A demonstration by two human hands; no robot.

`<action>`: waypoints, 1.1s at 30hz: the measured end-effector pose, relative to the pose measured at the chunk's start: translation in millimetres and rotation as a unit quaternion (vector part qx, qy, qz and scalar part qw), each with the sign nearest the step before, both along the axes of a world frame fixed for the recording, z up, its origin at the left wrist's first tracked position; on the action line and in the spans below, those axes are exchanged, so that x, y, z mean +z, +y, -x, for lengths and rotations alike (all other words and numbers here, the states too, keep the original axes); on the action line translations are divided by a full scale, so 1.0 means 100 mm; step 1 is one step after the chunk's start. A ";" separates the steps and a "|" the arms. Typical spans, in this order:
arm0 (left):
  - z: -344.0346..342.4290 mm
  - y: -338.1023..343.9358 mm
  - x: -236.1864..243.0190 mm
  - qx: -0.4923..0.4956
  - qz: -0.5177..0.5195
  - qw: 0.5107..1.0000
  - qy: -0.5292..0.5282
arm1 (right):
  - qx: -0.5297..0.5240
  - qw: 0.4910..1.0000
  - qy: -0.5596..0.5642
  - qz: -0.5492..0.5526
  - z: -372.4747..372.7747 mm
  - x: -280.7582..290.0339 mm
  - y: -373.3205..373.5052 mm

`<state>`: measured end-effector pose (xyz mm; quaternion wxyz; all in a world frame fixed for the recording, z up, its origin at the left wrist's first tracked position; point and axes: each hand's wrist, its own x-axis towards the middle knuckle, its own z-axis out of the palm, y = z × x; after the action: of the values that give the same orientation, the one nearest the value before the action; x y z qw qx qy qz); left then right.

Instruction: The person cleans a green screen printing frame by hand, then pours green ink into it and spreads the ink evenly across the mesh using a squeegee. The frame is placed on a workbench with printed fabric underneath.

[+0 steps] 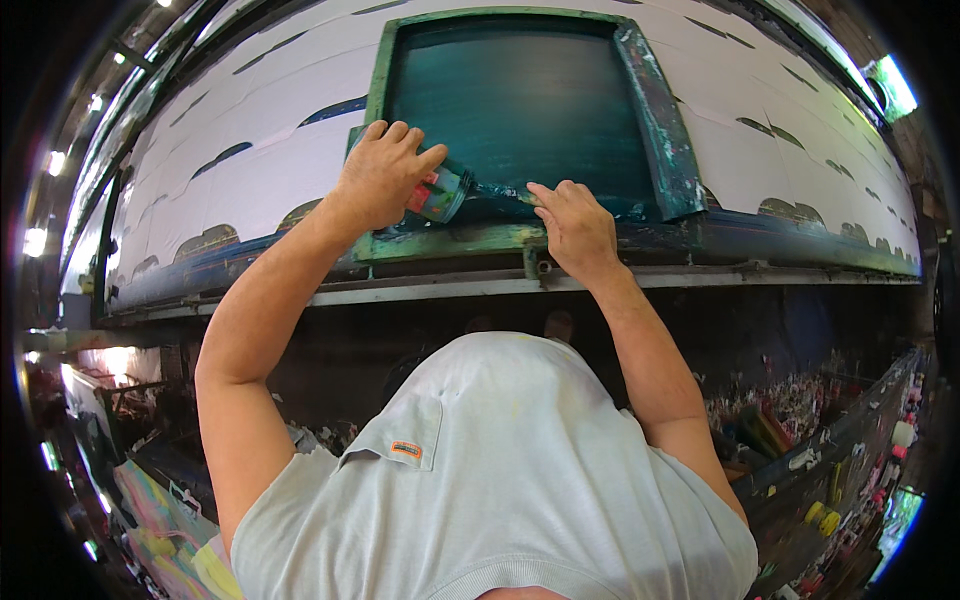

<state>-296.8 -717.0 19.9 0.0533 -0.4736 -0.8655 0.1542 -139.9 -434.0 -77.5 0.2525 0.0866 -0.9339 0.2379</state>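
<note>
A screen-printing frame [660, 125] with paint-smeared edges lies before me, its dark green mesh [520, 110] inside. Over its near left corner my left hand [385, 178] is closed around a jar [438, 197] with red and green on its side. The jar is tipped, its mouth facing right. My right hand [580, 228] pinches the end of a thin, paint-covered tool [503, 192]; whether it is a spatula or a brush I cannot tell. The tool's other end reaches the mouth of the jar. What is inside the jar is hidden.
Under and around the frame stretches a long table covered in white sheets [270, 120] with dark curved shapes. A metal rail [430, 290] runs along its near edge. Cluttered, paint-spattered shelving [800, 450] stands behind me at right, and colourful stained material [170, 510] at lower left.
</note>
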 end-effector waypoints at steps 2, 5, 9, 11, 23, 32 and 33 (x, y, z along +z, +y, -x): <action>0.00 0.21 -0.02 -0.009 -0.009 1.000 -0.007 | -0.009 1.000 -0.004 -0.010 -0.11 0.04 0.21; -0.04 0.58 -0.01 -0.018 0.003 1.000 -0.004 | -0.020 1.000 -0.008 -0.020 -0.26 0.10 0.55; -0.10 1.09 -0.01 -0.032 0.011 0.999 -0.004 | -0.035 0.999 -0.015 -0.028 -0.47 0.17 1.01; -0.13 1.34 -0.04 -0.038 0.014 0.999 -0.003 | -0.039 0.999 -0.014 -0.025 -0.58 0.20 1.22; -0.20 2.54 -0.11 -0.119 -0.033 0.992 -0.024 | -0.093 0.995 -0.024 -0.029 -1.14 0.32 2.23; -0.22 2.83 -0.17 -0.172 -0.091 0.981 -0.002 | -0.112 0.993 -0.029 -0.006 -1.35 0.38 2.50; -0.22 2.82 -0.16 -0.164 -0.083 0.983 -0.009 | -0.111 0.993 -0.028 -0.004 -1.35 0.37 2.48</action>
<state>-274.5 -435.3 3.8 0.1097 -0.6047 -0.7860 0.0669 -5.0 -185.6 -40.0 0.2511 -0.0232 -0.9453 0.2068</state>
